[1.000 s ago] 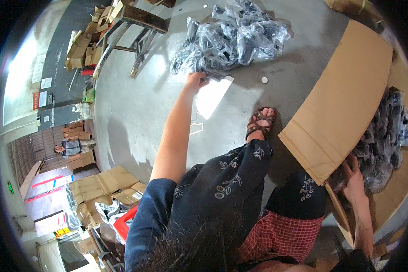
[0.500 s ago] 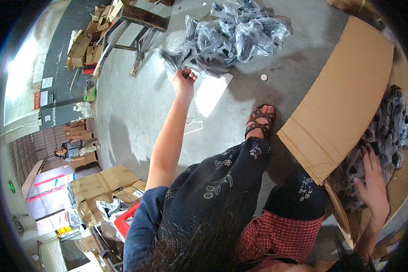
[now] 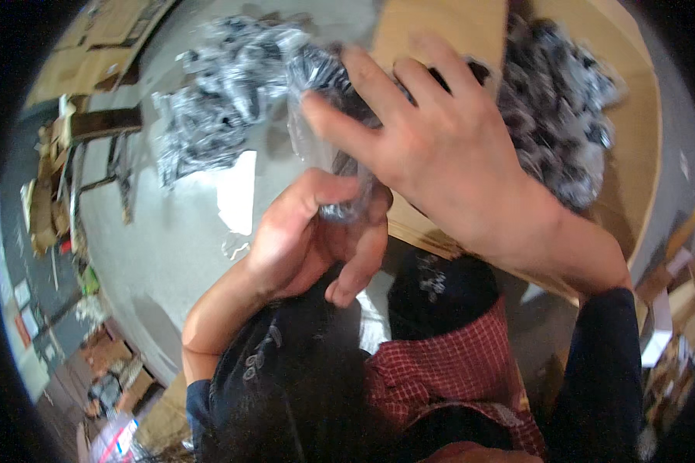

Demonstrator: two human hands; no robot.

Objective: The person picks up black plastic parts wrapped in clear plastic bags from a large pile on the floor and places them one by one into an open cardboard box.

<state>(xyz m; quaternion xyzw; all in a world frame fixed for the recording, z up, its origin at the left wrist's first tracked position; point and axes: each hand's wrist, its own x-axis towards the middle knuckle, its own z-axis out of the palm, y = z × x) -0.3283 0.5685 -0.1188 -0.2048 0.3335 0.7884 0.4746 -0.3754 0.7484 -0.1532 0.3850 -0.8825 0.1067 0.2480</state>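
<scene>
In front of my body, a dark item in a clear plastic bag (image 3: pixel 316 71) is held up between my hands. My left hand (image 3: pixel 316 239) is closed around its lower end, thumb across the plastic. Over its upper part reaches my right hand (image 3: pixel 448 147), fingers spread and somewhat blurred, the thumb and forefinger close to the bag. Dark bits show between the right fingers, too unclear to name. On the right, a large cardboard box (image 3: pixel 633 177) holds a heap of similar bagged dark items (image 3: pixel 552 108).
Another pile of bagged dark items (image 3: pixel 232 85) lies on the grey floor, with a white sheet (image 3: pixel 238 193) beside it. A wooden stool (image 3: pixel 104 123) stands at the left. Cardboard (image 3: pixel 120 351) is stacked lower left, and more cartons (image 3: pixel 683 301) lie at the right edge.
My left hand has come back from the floor pile with a bagged item. The right hand has left the box and moved over to that item. The view has swung toward the right.
</scene>
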